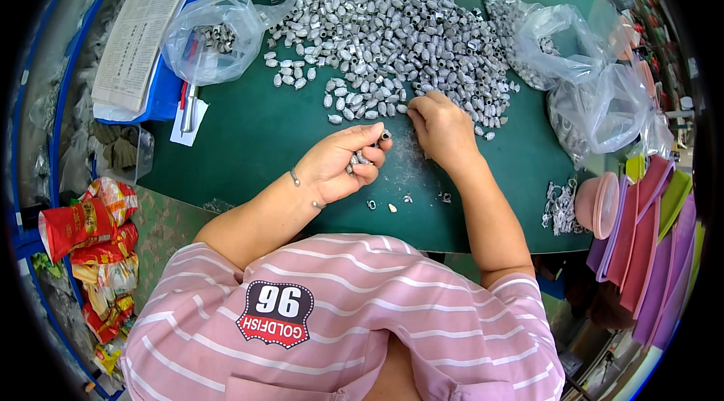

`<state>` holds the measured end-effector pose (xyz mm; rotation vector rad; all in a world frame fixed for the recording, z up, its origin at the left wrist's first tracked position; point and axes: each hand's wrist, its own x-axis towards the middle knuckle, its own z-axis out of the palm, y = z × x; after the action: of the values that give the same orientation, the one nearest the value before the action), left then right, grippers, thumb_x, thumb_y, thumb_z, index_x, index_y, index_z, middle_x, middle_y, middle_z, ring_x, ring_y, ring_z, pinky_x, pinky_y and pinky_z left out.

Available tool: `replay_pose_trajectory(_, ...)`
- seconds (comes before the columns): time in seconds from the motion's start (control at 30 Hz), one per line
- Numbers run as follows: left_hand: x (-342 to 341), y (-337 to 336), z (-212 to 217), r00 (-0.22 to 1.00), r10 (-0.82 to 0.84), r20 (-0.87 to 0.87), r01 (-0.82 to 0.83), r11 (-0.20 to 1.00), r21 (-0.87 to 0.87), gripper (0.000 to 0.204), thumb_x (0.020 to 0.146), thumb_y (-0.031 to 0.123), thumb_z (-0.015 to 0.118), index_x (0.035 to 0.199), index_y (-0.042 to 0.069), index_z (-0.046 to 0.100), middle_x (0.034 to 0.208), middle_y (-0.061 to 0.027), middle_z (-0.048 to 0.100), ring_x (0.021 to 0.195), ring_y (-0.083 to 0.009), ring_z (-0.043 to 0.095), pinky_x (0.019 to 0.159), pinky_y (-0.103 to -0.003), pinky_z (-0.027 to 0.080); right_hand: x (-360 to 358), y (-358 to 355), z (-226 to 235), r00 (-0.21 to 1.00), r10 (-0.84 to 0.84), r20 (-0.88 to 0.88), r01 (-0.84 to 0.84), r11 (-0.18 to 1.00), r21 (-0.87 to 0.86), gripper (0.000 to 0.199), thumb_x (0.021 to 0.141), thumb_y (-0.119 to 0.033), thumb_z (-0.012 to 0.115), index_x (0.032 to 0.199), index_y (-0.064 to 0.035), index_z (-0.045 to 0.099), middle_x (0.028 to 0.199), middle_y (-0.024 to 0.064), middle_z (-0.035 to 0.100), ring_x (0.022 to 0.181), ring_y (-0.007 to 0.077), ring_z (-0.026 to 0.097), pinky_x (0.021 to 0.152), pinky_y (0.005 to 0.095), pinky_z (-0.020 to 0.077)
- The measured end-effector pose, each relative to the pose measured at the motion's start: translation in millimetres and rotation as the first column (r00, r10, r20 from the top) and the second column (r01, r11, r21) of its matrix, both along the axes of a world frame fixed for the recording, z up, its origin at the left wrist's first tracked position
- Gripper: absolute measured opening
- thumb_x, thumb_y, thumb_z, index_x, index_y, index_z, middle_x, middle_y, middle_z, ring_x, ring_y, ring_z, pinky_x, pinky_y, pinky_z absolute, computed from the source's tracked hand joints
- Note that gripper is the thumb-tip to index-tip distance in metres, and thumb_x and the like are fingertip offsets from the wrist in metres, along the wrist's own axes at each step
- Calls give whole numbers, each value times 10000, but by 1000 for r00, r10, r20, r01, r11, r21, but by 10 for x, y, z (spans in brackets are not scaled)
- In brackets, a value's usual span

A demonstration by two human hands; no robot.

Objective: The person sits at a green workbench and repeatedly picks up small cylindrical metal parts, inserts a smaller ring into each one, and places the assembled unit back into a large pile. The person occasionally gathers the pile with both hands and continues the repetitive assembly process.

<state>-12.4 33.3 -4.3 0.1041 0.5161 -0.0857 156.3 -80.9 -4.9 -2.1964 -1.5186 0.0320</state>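
Note:
A broad heap of small grey metal barrel-shaped beads [400,31] covers the far middle of the green table [249,152]. My left hand [343,163], palm turned up, is curled round several of these beads, and one stands up between thumb and forefinger with its hole showing. At the near edge of the heap my right hand [439,125] has its fingers bent down and pressed together, touching the beads there. Whatever lies between those fingertips is hidden. A few small metal scraps [407,198] and grey dust lie on the table between my forearms.
An opened clear bag of beads [215,43] stands left of the heap, beside a blue bin with papers [139,39]. More clear bags [596,110] stand at the right. A pile of small metal pieces [562,208] lies near a pink bowl [596,203] at the right edge.

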Motion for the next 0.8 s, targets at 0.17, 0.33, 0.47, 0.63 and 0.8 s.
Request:
replay_pose_trajectory(0.17, 2, 15, 15, 1000, 19, -13, -19, 999, 44, 111, 926, 142, 542, 969, 40, 547, 870, -58, 536, 631, -45, 441, 442, -150, 341, -46, -3, -16, 1000, -16, -15, 17, 999, 49, 97, 768, -136, 661, 834, -71, 633, 780, 97, 585, 688, 322, 611, 590, 416, 498)
replay_pose_trajectory(0.33, 64, 54, 143, 979, 101, -176, -63, 975, 211, 109, 895, 144, 586, 894, 36, 574, 796, -53, 548, 606, -58, 466, 413, -165, 320, -47, 51, -30, 999, 9, -31, -7, 999, 46, 114, 765, -138, 676, 850, -72, 639, 763, 97, 585, 684, 304, 606, 592, 394, 490)
replay_pose_trajectory(0.47, 162, 171, 11, 988, 31, -151, 113, 520, 847, 132, 785, 130, 698, 818, 31, 617, 699, -45, 581, 626, -140, 552, 470, -230, 407, -23, -8, 11, 928, 146, -343, -50, 960, 275, 136, 751, -95, 699, 875, -57, 659, 755, 85, 586, 651, 230, 581, 583, 328, 466)
replay_pose_trajectory(0.63, 392, 275, -47, 990, 84, -116, 142, -664, 734, 110, 730, 149, 708, 752, 47, 670, 754, -115, 603, 685, -266, 604, 642, -360, 490, -79, -125, 97, 759, 348, -551, -64, 881, 468, 170, 749, -57, 709, 911, -19, 670, 782, 61, 601, 656, 146, 537, 588, 269, 434)
replay_pose_trajectory(0.8, 512, 220, -38, 973, 35, -230, 161, -816, 556, 137, 744, 159, 680, 741, 26, 645, 804, -151, 604, 757, -322, 621, 665, -408, 504, -182, -263, 14, 68, 446, -893, 126, 884, 451, 195, 895, -112, 575, 1047, 6, 605, 784, 44, 555, 607, 115, 486, 469, 197, 349)
